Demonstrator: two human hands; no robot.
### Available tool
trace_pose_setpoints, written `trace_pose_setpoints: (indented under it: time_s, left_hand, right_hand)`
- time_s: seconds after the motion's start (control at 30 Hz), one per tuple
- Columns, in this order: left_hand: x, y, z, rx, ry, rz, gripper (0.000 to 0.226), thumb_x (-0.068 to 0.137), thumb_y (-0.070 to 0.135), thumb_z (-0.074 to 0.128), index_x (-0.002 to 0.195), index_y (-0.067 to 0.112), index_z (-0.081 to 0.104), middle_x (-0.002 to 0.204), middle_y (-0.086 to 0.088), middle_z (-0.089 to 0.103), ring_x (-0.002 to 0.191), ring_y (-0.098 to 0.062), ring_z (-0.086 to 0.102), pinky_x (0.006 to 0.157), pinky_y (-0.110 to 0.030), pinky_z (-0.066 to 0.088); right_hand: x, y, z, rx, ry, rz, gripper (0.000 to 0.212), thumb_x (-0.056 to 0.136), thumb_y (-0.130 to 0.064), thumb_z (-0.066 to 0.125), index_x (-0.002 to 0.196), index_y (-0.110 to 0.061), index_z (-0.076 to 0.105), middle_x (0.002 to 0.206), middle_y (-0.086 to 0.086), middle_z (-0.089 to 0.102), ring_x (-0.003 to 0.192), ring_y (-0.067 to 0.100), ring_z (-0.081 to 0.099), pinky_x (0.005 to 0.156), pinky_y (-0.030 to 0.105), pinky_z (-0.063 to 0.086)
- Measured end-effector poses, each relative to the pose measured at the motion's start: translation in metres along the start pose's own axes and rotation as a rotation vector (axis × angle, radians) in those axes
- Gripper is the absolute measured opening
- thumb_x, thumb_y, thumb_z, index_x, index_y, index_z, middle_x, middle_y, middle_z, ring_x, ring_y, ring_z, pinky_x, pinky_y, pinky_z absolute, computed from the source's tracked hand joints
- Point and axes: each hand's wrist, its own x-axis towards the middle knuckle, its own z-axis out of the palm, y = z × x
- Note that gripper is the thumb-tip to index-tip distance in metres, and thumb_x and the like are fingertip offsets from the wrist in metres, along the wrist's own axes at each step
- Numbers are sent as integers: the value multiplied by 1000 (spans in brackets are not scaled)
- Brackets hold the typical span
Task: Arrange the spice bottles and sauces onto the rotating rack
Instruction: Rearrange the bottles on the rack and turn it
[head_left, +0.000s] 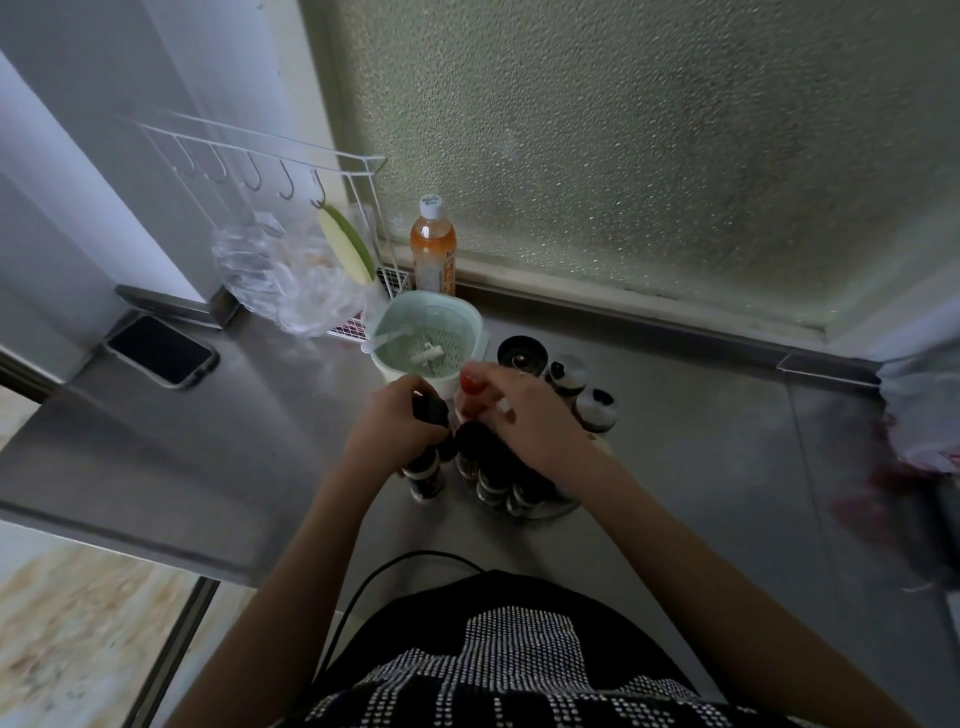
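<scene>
Left hand: the left hand gripped a black-capped spice bottle by its top, upright, just beside the rack's left edge.
Right hand: the right hand was over the rack, fingers curled near a red-capped bottle; whether it grasped that bottle could not be told.
Rack: the rotating rack stood on the steel worktop, already carrying several dark-capped jars.
Done so far: part of the rack looked filled.
Left to do: three bottles waited just behind the rack, and an orange sauce bottle stood well apart by the window.
Other things: a pale green bowl and a phone sat nearby.
</scene>
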Motion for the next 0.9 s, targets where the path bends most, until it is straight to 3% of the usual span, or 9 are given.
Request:
trace_pose_setpoints:
  time_s: [0.07,0.17,0.3,0.4,0.5,0.57,0.67,0.8,0.9]
  left_hand:
    - [-1,3,-2,-14,-5,20,36,64,11,73,95,17,57,92,-6,61,77,-26,60,45,-25,45]
    - [-2,6,-7,-18,-6,85,40,61,10,75,96,17,56,93,-9,65,84,-26,63,60,-29,49]
    - [-7,9,-16,-101,-36,124,46,52,14,74,94,21,55,97,-10,65,92,-25,65,72,-45,59]
    - [-11,17,-20,-119,-89,173,50,59,6,76,100,24,53,100,-4,63,100,-22,63,78,-39,56]
    - [-14,30,-29,-170,-153,209,56,63,5,79,108,25,52,100,-2,64,101,-21,63,80,-41,56]
    - [-16,41,-37,-180,-151,250,53,62,9,81,105,23,55,96,0,66,98,-18,65,77,-36,57]
    - [-17,61,-46,-126,-119,349,44,62,13,82,98,22,59,94,2,67,94,-10,65,74,-24,56]
    - [-10,90,-41,-33,-70,455,37,62,20,83,93,22,63,90,9,67,89,-2,64,73,-20,55]
    - [-5,108,-27,40,-55,548,28,66,21,80,88,19,64,82,17,60,80,9,58,69,-6,49]
  right_hand:
    - [0,-5,9,-72,-118,-65,60,79,-9,66,133,-24,45,132,7,56,124,25,46,107,43,38]
    - [4,-12,20,25,-196,-80,70,75,-7,69,137,-23,41,137,7,53,127,24,45,108,44,37]
    - [5,-17,20,66,-105,-65,65,78,-7,65,135,-27,42,133,7,54,120,24,52,100,44,44]
    - [0,-24,12,22,-36,-75,60,74,-14,69,129,-21,46,122,9,58,108,26,57,88,39,50]
    - [-14,-27,-11,98,110,-16,52,71,-21,75,115,-21,47,108,0,60,93,13,59,81,24,51]
    - [-23,-20,-33,185,262,70,48,69,-22,78,105,-22,46,95,-8,59,82,2,58,73,12,49]
    - [-32,-1,-66,123,384,202,49,68,-21,79,102,-19,44,90,-3,58,75,7,56,63,16,47]
    - [-33,24,-72,3,238,262,47,69,-22,78,101,-16,43,94,5,58,80,21,58,66,33,48]
    - [-28,36,-57,-68,152,276,43,71,-23,75,99,-16,43,94,7,58,81,25,57,66,31,43]
